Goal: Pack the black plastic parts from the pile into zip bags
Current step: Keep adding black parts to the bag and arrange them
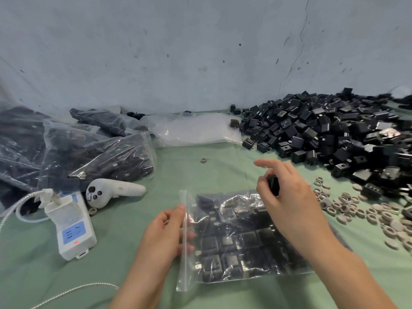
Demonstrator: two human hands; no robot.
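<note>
A clear zip bag, partly filled with black plastic parts, lies flat on the green cloth in front of me, its zip edge to the left. My left hand pinches that zip edge, thumb on top and fingers under the film. My right hand hovers over the bag's far end and grips one black plastic part between thumb and fingers, the index finger stretched out. The big pile of black parts fills the right side of the table.
Filled zip bags are heaped at the left, with empty bags behind. A white controller and a white power strip with cables lie at the left. Grey rings are scattered at the right. A wall stands behind.
</note>
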